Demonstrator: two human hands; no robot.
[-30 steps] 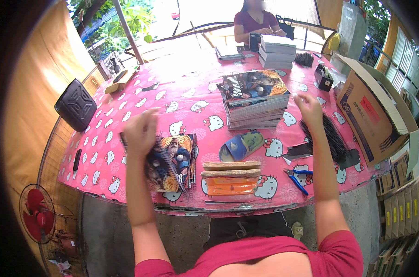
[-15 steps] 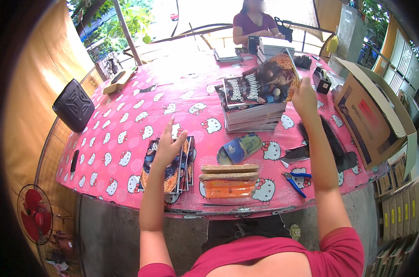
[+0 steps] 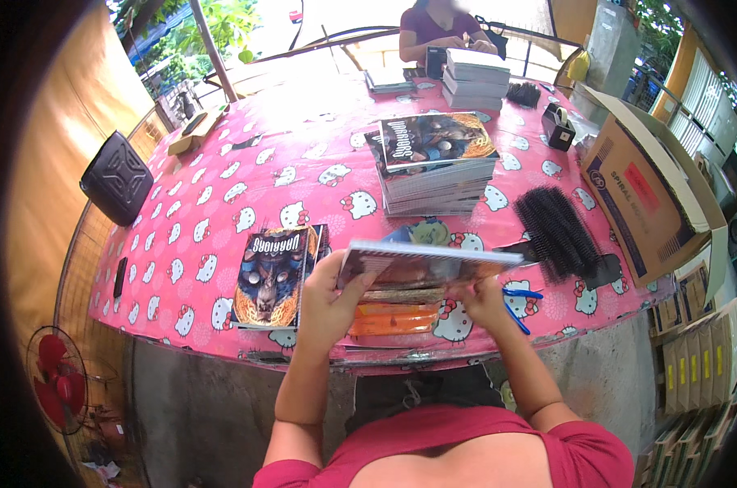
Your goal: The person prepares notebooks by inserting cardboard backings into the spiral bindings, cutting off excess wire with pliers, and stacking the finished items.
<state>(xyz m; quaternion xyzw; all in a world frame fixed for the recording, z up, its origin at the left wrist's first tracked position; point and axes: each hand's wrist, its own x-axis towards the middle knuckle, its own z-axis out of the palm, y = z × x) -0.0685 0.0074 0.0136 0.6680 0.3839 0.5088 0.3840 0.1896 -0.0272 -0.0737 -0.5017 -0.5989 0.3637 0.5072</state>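
The left hand [image 3: 329, 299] and the right hand [image 3: 480, 299] hold one notebook [image 3: 425, 262] between them, lifted flat above the near edge of the tabletop [image 3: 222, 203]. Each hand is closed on an end, the left thumb on top and the fingers beneath, so the book rides level with its near edge turned toward the person. That two-ended grip seems meant to keep the thin cover and pages square, not sagging.

Directly under the held notebook lies a small pile: a brown strip-like pack [image 3: 405, 294] and an orange packet [image 3: 394, 319], just at the table's near rim, partly hidden by the hands. To the left, a single notebook with a dark illustrated cover [image 3: 272, 276] lies flat, apart from the others, likely set down by itself. Farther out and slightly right stands the tall stack of notebooks [image 3: 437, 167] with the same cover, within reach of the right arm. Right of the hands, black spiral binding combs [image 3: 554, 232] lie in a bundle, with a blue pen [image 3: 516, 302] near them. An open cardboard box [image 3: 645, 195] leans at the right edge. At the far end another person [image 3: 440, 24] sits beside a second stack [image 3: 476, 79]. A red fan [image 3: 55, 378] stands on the floor at the lower left.
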